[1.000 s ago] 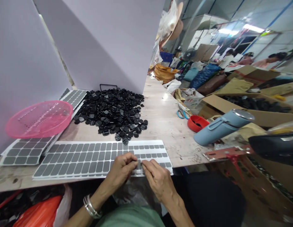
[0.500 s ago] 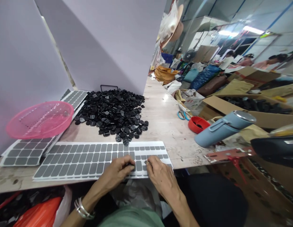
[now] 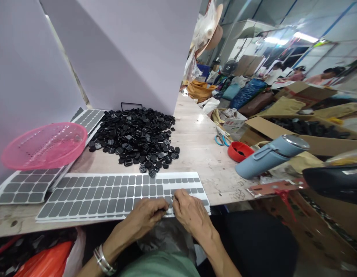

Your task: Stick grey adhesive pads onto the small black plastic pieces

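A sheet of grey rounded stickers (image 3: 97, 194) lies along the front edge of the table, with bare white backing at its right end. Over its lower right part, my left hand (image 3: 148, 213) is closed in a pinch; whatever sits between the fingertips is too small and hidden to name. Close beside it, my right hand (image 3: 190, 209) rests on the sheet, thumb and fingers pressed together around something I cannot make out. Behind the sheet is a heap of small black plastic pieces (image 3: 135, 134), a few of them touching or near its back edge.
At the left, a pink plastic basket (image 3: 45, 146) sits over more sticker sheets (image 3: 25, 186). To the right are blue-handled scissors (image 3: 221, 140), a red bowl (image 3: 239, 151) and a blue flask (image 3: 271, 156). A cardboard box (image 3: 271, 130) and co-workers stand beyond.
My left hand has moved slightly right and down, and my right hand slightly left, so their fingertips are closer together. The whole view has shifted a little.
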### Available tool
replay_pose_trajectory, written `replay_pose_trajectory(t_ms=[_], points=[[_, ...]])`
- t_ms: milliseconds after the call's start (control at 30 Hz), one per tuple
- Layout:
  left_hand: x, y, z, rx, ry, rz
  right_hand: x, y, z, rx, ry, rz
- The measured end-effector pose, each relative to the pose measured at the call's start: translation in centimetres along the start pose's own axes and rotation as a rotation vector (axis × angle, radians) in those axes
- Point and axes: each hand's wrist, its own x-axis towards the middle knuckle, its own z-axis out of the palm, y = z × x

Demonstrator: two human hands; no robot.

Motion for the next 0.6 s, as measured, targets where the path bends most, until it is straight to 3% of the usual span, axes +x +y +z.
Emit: replay_pose_trajectory(t_ms=[200, 400, 600], points=[[0.5, 0.0, 0.2, 0.006, -0.002, 0.022, 0.5, 0.3, 0.3, 0.309, 0.054, 0.024], [-0.3, -0.1, 0.1, 0.012, -0.003, 0.036, 0.8, 2.3, 0.2, 0.581, 0.042, -0.007], [-2.6, -0.1, 1.0, -0.013, -0.142, -0.001, -0.2, 3.2, 0.3, 0.822, 0.036, 0.03]])
